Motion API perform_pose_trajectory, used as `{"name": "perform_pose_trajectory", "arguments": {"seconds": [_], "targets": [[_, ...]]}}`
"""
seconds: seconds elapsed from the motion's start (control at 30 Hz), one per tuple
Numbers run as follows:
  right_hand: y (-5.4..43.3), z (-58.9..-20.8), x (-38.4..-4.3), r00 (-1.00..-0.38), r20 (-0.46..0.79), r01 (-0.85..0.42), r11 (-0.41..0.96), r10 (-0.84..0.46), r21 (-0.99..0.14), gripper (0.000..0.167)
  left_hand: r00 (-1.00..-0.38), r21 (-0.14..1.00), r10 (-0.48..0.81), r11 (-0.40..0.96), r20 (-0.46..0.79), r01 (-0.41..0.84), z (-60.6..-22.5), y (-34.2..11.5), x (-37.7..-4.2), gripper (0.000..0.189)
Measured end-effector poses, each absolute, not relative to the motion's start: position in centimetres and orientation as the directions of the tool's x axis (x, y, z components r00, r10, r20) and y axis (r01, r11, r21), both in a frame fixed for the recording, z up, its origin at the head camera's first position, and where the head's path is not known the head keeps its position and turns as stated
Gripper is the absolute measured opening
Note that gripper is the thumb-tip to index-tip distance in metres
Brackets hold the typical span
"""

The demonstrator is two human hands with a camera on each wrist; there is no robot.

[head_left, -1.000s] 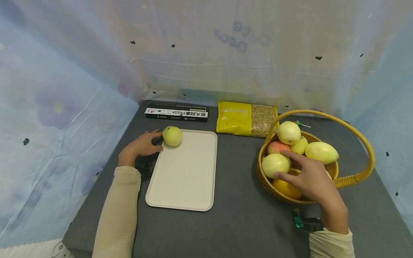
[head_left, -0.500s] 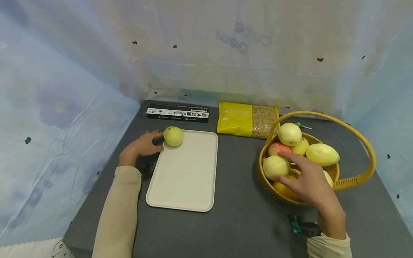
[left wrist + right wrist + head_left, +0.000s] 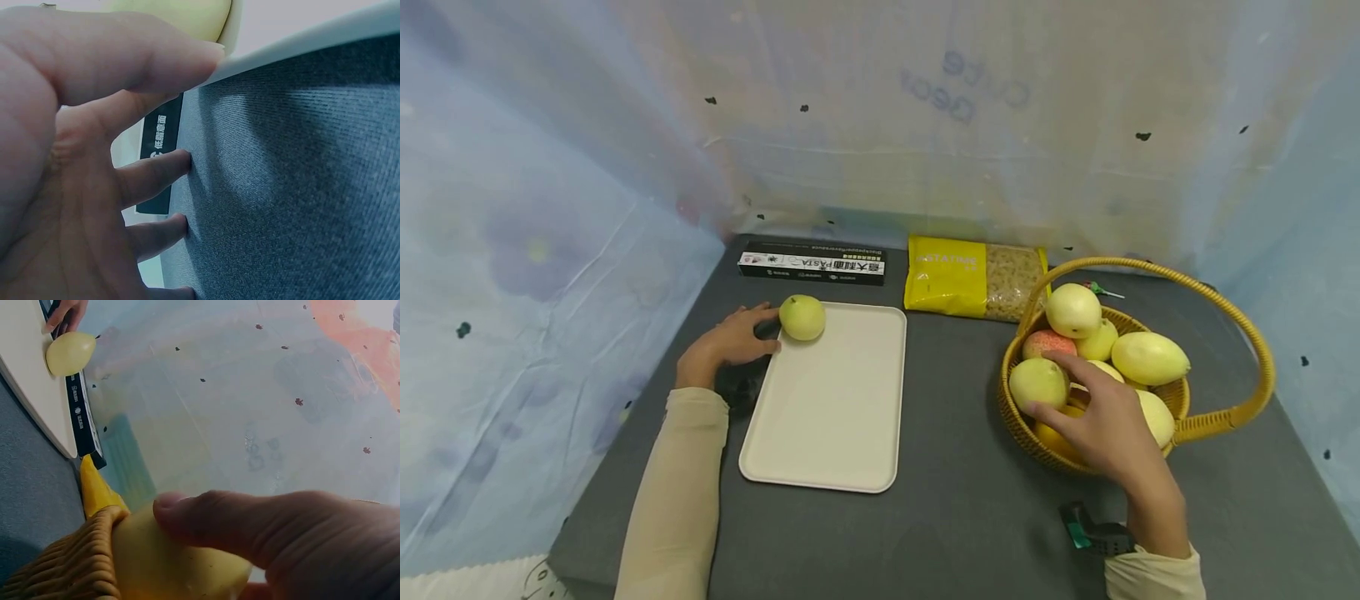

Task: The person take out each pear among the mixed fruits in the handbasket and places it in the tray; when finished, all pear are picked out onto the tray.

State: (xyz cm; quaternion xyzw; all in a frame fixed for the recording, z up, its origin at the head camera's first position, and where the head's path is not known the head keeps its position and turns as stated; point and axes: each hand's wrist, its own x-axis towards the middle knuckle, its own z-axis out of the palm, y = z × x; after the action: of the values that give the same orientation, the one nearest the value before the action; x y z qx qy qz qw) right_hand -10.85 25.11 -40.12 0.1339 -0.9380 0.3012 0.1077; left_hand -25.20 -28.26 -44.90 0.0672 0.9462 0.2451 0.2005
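Note:
My right hand grips a yellow-green pear at the near left of a wicker basket. In the right wrist view, the thumb lies over that pear, just inside the woven rim. My left hand rests at the far left corner of a cream tray, fingers spread. Its thumb touches the tray's rim in the left wrist view, while the other fingertips meet the dark tabletop. Another pear sits in that tray corner, right by the left index finger.
More pale fruit, a red-speckled fruit and an orange one fill the basket. Its tall handle arches out to the right. Behind stand a black pasta box and a yellow pasta bag, with a patterned curtain beyond.
The right hand has shifted slightly left and turned the pear it grips, uncovering more pale fruit beneath the palm. The left hand and tray stay as they were.

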Motion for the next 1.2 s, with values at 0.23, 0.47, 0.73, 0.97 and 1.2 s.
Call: {"name": "perform_pose_trajectory", "arguments": {"seconds": [0.23, 0.47, 0.73, 0.97, 1.2], "targets": [[24.3, -39.7, -11.0, -0.894, 0.405, -0.421, 0.671, -0.193, -0.61, 0.081, -0.914, 0.482, 0.214, 0.876, -0.345, 0.023, -44.8, -28.2, -25.3, 0.08], [22.4, -37.6, -12.2, -0.873, 0.423, -0.485, 0.521, -0.243, -0.702, 0.078, -0.915, 0.476, 0.205, 0.879, -0.348, 0.015, -44.6, -28.1, -25.3, 0.08], [19.1, -36.3, -14.9, -0.848, 0.407, -0.517, 0.365, -0.339, -0.774, 0.075, -0.914, 0.472, 0.204, 0.881, -0.35, 0.017, -45.0, -28.2, -25.5, 0.08], [15.5, -35.5, -16.9, -0.833, 0.402, -0.523, 0.304, -0.381, -0.796, 0.072, -0.913, 0.476, 0.209, 0.879, -0.349, 0.019, -45.1, -28.3, -25.4, 0.08], [12.1, -35.8, -19.4, -0.798, 0.431, -0.551, 0.219, -0.422, -0.805, 0.073, -0.916, 0.473, 0.207, 0.881, -0.344, 0.022, -45.0, -28.2, -25.3, 0.08]]}}
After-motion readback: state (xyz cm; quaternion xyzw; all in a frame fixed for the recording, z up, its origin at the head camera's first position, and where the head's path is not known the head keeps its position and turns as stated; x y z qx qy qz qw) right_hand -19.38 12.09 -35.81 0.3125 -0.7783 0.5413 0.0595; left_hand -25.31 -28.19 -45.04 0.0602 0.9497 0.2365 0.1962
